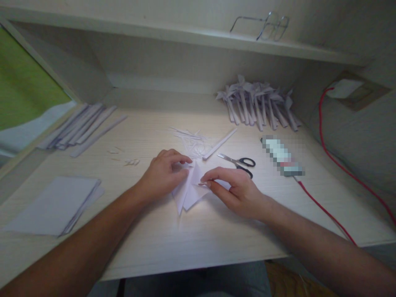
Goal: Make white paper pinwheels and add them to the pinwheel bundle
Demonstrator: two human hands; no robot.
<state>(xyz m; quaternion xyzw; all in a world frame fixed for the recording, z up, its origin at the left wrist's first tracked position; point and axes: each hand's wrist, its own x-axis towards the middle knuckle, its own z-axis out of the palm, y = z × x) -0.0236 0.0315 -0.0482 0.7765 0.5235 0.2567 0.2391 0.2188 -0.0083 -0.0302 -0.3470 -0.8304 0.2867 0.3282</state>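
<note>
A white paper pinwheel with pointed, folded flaps is between my hands above the desk. My left hand pinches its upper left edge between thumb and fingers. At the pinwheel's right side, my right hand is closed in a pinch on a small thin piece; its kind is too small to tell. Just beyond the hands lie a rolled paper stick and a heap of thin paper strips. Black-handled scissors rest close to my right hand, blades partly apart.
Rolled paper sticks and a paper stack lie left, near small white bits. Several pinwheels on paper sticks stand at back right. A phone with a red cable lies right. Glasses sit on the shelf.
</note>
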